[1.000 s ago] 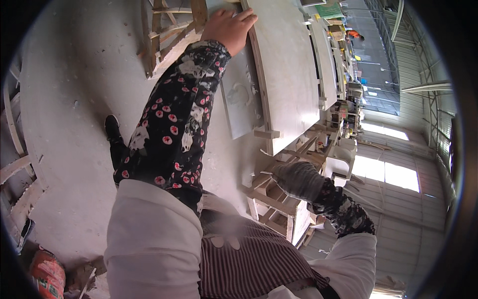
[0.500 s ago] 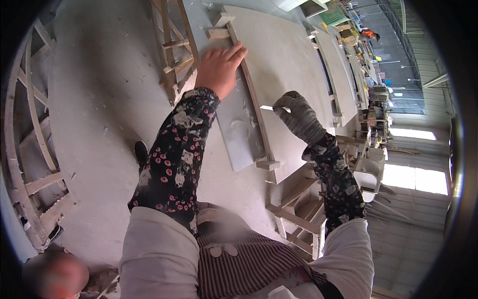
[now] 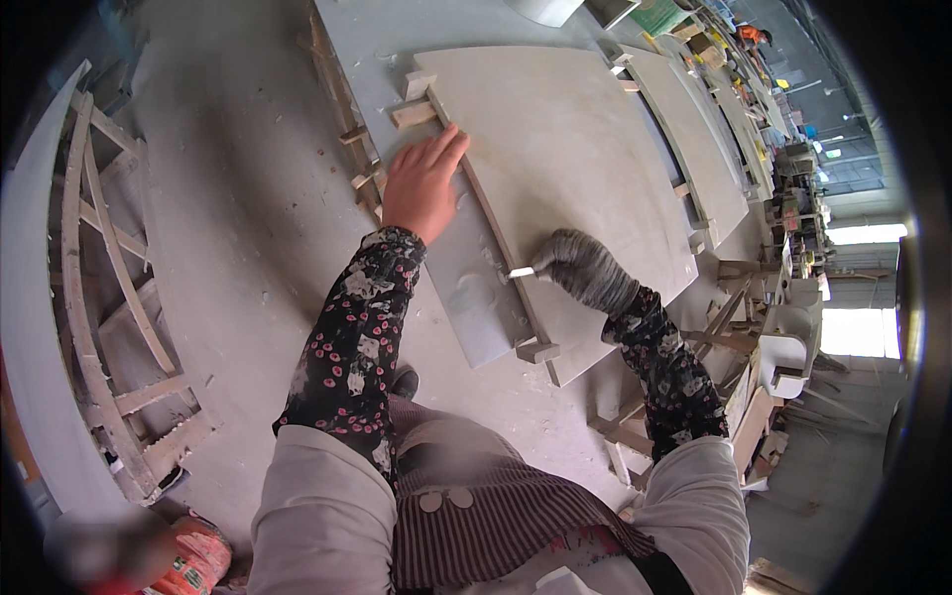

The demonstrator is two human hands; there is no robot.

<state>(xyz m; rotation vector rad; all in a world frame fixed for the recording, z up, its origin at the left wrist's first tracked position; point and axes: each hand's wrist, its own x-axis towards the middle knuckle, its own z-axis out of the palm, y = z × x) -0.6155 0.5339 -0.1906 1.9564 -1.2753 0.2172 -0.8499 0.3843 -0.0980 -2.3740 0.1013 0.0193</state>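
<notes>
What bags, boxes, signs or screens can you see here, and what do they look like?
Orange bag: on the floor at the lower left, crumpled, orange-red with light and green patches.
Green box: at the top, past the far end of the grey panel, flat and green, partly cut off.
No signs or screens can be made out; the far benches on the right are too small to tell.

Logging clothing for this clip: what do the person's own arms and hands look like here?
Both forearms wear dark sleeves printed with small pink and white flowers, under pale grey outer sleeves that end near the elbows. The left hand is bare. The right hand wears a grey knitted glove dusted with pale powder. A striped brown apron covers the body below.
</notes>
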